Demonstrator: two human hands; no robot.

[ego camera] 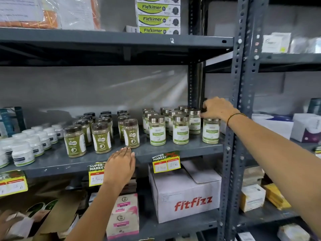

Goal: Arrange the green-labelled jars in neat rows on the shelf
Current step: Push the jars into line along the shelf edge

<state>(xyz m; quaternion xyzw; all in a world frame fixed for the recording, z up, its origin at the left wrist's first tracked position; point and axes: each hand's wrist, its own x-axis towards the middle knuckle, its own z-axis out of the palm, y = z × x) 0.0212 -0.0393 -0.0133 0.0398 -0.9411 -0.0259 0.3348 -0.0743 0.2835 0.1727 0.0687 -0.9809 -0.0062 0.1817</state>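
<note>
Right hand (218, 108) is up at the far right of the shelf (182, 150), fingers curled down over the lid of the end jar (211, 131), gripping it from the top. That jar stands apart from the silver-lid group (171, 124), a clear gap between it and the nearest row. Left hand (120, 166) is flat and open, holding nothing, fingertips at the shelf's front edge just below the dark-lid jar (131, 133) that sits forward of its own dark-lid group (97, 131).

Step in hand looks like pulling the stray end jar into line. Silver-lid jars stand roughly in columns running back; front ones are about level with each other, so the end jar should probably slide left until it sits just beside the neighbouring front jar, label forward.

To do it well: keep the grip on the lid low and square so the jar stays upright, slide rather than lift since the upright post (232, 136) is close to the wrist. Watch the knuckles near the back jars; a nudge could topple one. Left hand could steady the front row or square the stray dark-lid jar back with its column. White tubs (22, 153) at left need no touching.
</note>
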